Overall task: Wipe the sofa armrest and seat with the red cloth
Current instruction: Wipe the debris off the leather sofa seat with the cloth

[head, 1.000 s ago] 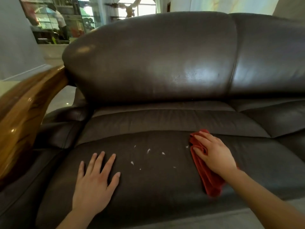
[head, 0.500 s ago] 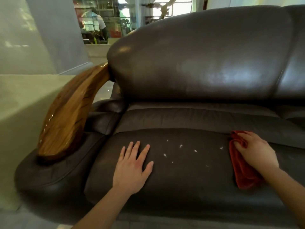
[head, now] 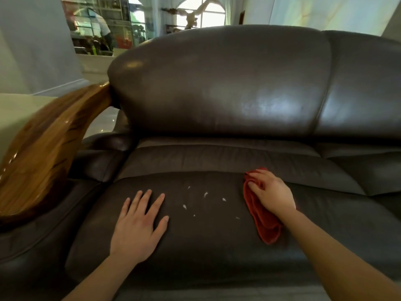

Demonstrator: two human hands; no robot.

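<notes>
head | seat: white flecks, maybe crumbs | red cloth under right hand

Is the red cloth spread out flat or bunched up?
Bunched up: the red cloth lies in folds on the seat under the right hand.

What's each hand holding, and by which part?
Right hand presses the red cloth to the seat cushion, fingers on its far end. Left hand lies flat, holding nothing.
</notes>
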